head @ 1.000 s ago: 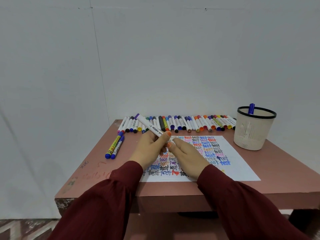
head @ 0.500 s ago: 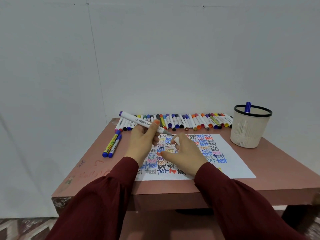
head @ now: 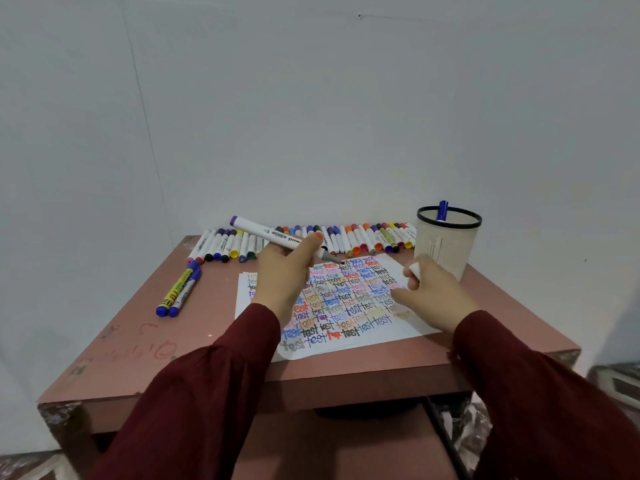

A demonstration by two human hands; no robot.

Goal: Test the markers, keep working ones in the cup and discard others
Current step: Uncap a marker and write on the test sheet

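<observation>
Testing step. Gripping the white plastic marker with purple end cap point(head: 268, 233) in the left hand point(head: 282, 275), fingers curled round the barrel, dark tip aimed at the far edge of the white paper sheet covered in coloured "test" words point(head: 349, 348). Cannot tell whether touching the paper yet. Pinching what looks like its small white cap point(head: 413, 271) in the right hand point(head: 431, 294), low over the right side of the sheet, near the cream perforated plastic cup with black rim point(head: 446, 247).

To do it well:
- Find a bare patch first; mostly margins free.
- Keep the tip angled, press lightly, draw one short stroke; probably enough to judge ink.
- Pin the sheet with the right wrist: thin paper on a smooth reddish-brown tabletop point(head: 138, 341), likely to slide.
- Hold on to the cap: small, round, prone to roll.

Also there: one blue marker point(head: 442, 210) upright in the cup; long row of smooth cylindrical markers with mixed caps point(head: 360, 237) along the far edge; two blue-capped markers point(head: 178, 294) at left, apart from the row.
</observation>
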